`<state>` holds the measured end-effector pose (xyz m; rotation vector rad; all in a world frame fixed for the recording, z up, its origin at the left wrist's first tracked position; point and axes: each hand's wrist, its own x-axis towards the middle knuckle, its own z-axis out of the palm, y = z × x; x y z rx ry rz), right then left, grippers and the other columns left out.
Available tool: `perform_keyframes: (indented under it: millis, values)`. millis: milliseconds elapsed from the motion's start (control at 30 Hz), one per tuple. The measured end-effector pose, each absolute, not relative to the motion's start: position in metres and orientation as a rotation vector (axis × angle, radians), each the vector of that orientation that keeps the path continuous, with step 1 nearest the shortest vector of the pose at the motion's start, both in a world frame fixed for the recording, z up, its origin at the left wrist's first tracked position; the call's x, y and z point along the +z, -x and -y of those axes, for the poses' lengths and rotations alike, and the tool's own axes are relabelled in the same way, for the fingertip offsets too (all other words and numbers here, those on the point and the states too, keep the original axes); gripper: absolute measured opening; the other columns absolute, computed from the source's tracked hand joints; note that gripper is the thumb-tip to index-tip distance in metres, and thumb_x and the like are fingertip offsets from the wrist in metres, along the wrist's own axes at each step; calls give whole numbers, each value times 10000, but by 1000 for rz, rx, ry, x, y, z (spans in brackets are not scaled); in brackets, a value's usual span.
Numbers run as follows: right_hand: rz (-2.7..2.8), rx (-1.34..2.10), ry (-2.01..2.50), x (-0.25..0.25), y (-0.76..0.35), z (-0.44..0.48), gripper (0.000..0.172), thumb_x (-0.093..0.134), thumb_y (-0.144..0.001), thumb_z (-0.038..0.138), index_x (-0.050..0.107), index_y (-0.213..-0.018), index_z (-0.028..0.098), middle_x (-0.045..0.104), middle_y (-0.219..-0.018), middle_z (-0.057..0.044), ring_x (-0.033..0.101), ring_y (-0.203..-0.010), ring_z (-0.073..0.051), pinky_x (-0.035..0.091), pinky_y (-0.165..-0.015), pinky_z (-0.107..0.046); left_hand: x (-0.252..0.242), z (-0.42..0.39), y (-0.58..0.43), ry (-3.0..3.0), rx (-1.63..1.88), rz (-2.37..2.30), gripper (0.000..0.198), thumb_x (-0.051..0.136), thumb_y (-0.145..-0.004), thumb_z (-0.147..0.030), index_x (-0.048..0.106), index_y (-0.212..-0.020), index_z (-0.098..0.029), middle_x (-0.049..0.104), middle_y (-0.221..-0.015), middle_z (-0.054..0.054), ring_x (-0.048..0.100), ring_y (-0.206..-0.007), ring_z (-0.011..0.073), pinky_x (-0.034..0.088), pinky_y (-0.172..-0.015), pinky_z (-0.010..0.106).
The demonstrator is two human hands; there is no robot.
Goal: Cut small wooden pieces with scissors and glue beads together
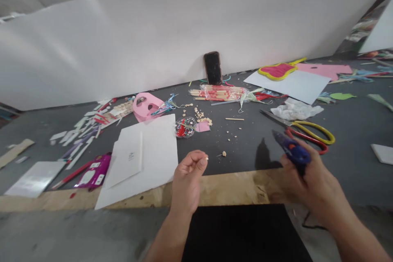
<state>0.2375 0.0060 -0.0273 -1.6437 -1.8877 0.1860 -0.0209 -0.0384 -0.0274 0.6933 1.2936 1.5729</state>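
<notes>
Between the thumb and forefinger of my left hand [189,176] is a tiny pale piece, held above the table's front edge. My right hand [310,172] is wrapped round a dark blue tool [293,149] with a pointed nozzle, which looks like a glue gun and points up and left. A small beige cluster [224,154] lies on the dark table between my hands. Farther back are a thin wooden stick [234,119], a few tiny pale bits, small beige pieces [199,114] and a round clear dish [186,127] of beads.
Scissors [310,131] with yellow and red handles lie beyond my right hand, by a crumpled tissue [296,109]. White sheets [159,143] and a purple packet [95,172] are at left. A phone [213,68] leans on the white back board.
</notes>
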Motion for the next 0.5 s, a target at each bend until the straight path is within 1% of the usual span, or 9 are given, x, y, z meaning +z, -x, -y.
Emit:
perform_keyframes:
  millis: [67, 133, 200, 267, 300, 367, 400, 433, 500]
  values:
    - [2029, -17, 1671, -31, -248, -27, 579, 428, -847, 485, 445, -1300, 124, 627, -1079, -185, 596, -947, -359, 468, -814, -506, -28, 41, 23, -701, 1567, -1322, 177, 739, -706, -329, 691, -789, -180, 599, -859, 3, 487, -688, 93, 399, -683, 237]
    - [2120, -154, 1678, -35, -255, -42, 562, 404, -863, 472, 465, -1289, 110, 633, -1065, -200, 575, -972, -384, 442, -838, -528, -30, 45, 24, -692, 1556, -1326, 186, 737, -710, -334, 687, -798, -177, 592, -845, 3, 482, -689, 95, 395, -675, 234]
    - [2180, -197, 1677, -37, -259, -51, 565, 408, -867, 475, 457, -1296, 111, 633, -1062, -211, 555, -996, -406, 431, -840, -539, -32, 48, 25, -678, 1552, -1314, 185, 737, -713, -332, 685, -807, -183, 585, -841, -3, 476, -690, 91, 389, -675, 229]
    - [2241, -206, 1638, -32, -258, -51, 557, 444, -860, 471, 466, -1293, 121, 610, -1118, -222, 530, -1033, -423, 421, -846, -549, -35, 50, 28, -658, 1554, -1306, 180, 733, -718, -334, 682, -815, -191, 579, -835, -11, 470, -690, 88, 383, -675, 226]
    - [2257, -216, 1599, -28, -254, -49, 526, 460, -861, 449, 489, -1276, 127, 592, -1157, -221, 519, -1052, -422, 414, -857, -551, -36, 50, 29, -649, 1559, -1305, 179, 732, -720, -336, 680, -817, -194, 577, -828, -15, 466, -686, 86, 381, -672, 225]
    - [2242, -240, 1481, -15, -242, -41, 393, 461, -879, 357, 569, -1191, 143, 571, -1204, -194, 514, -1069, -395, 400, -893, -540, -38, 51, 32, -632, 1568, -1307, 172, 728, -724, -337, 678, -816, -200, 572, -807, -23, 461, -680, 85, 377, -667, 222]
    - [2204, -216, 1398, -9, -232, -38, 340, 443, -892, 300, 593, -1158, 151, 588, -1179, -170, 521, -1069, -362, 401, -915, -513, -39, 51, 33, -625, 1568, -1305, 169, 727, -725, -336, 677, -815, -202, 570, -799, -25, 461, -681, 84, 376, -666, 220]
    - [2178, -155, 1302, -3, -221, -35, 302, 439, -893, 248, 610, -1126, 161, 617, -1113, -149, 544, -1035, -320, 411, -922, -481, -39, 51, 33, -622, 1568, -1299, 168, 729, -723, -334, 677, -813, -201, 568, -792, -27, 461, -682, 84, 375, -667, 219]
    - [2293, 62, 1056, 1, -197, -32, 304, 418, -883, 153, 614, -1114, 184, 644, -1044, -112, 574, -966, -246, 472, -855, -394, -38, 52, 31, -620, 1563, -1281, 166, 732, -721, -329, 676, -804, -196, 562, -783, -27, 458, -682, 82, 373, -667, 216]
